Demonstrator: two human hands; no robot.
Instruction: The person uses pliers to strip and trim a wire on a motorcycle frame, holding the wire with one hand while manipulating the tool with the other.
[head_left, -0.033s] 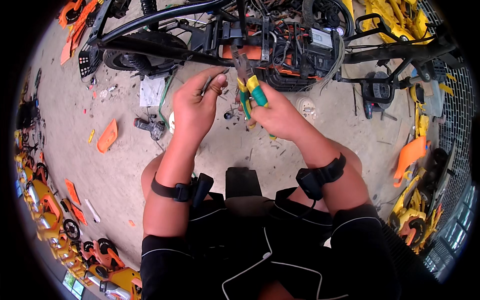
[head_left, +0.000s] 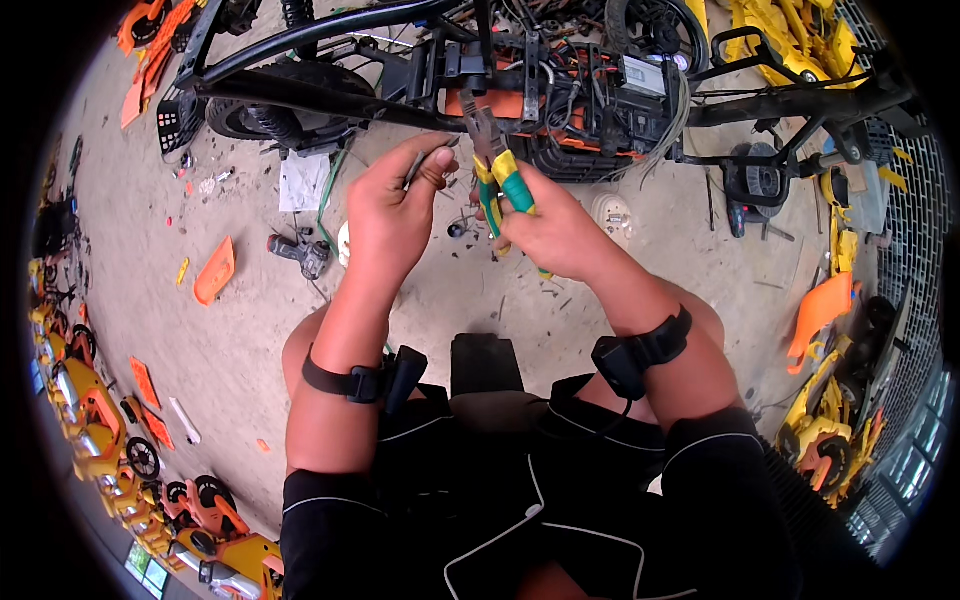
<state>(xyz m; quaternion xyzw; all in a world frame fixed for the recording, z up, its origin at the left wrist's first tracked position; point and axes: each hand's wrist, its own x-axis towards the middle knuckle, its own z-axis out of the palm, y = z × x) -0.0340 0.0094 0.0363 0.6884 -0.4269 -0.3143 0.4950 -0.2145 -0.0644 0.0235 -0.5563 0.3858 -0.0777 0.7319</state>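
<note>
Concrete floor (head_left: 250, 360) spreads around me, strewn with orange panels (head_left: 215, 272) and a drill (head_left: 308, 255); yellow vehicles (head_left: 95, 405) crowd the far left; my right grip (head_left: 550, 225) clasps green-and-yellow pliers (head_left: 515, 185) near the black frame (head_left: 330, 38); my left grip (head_left: 390, 210) pinches a thin dark piece (head_left: 413, 170) beside them; both hands match the earlier frame.

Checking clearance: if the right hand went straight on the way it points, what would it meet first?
Likely the black bracket beyond the pliers in the right hand, though the orange panel may come first; depth is unclear.
</note>
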